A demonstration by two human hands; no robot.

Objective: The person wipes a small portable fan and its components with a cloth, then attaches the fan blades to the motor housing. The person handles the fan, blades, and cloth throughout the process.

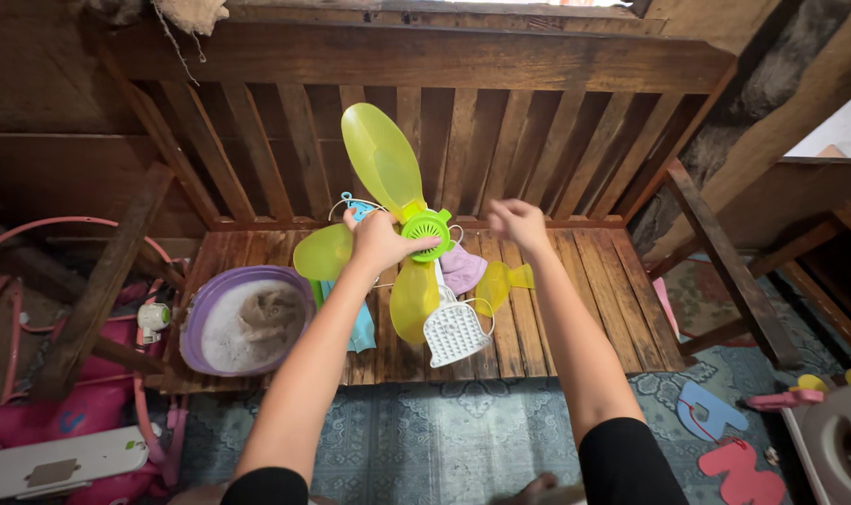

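— Left hand (377,240)?
— Closed around the yellow-green fan blade assembly (388,201), fingers wrapped near the bright green hub (428,234). Lifted clear above the wooden bench (594,290), one long blade pointing up toward the slatted backrest, two shorter blades hanging left and down.
— And the right hand (516,223)?
— Blurred, loosely curled, holding nothing visible. Hard to say how far bent at the fingers. Hovering just right of the hub, apart from it.
— Beneath the blades?
— A white perforated plastic piece (454,334) lying on the bench slats, with a thin white cord looping beside it. Next to that, a small yellow funnel-shaped part (508,279) and a pale purple cloth (463,268). A light blue cloth (362,327) partly hidden under the left forearm.
— Further left?
— A purple basin (201,318) on the bench, full of soapy foam with a brownish lump in the middle.
— On the floor?
— A patterned blue-grey rug (444,440), foam letter shapes in blue and pink (725,440) at the right, pink tubing (33,234) at the left.
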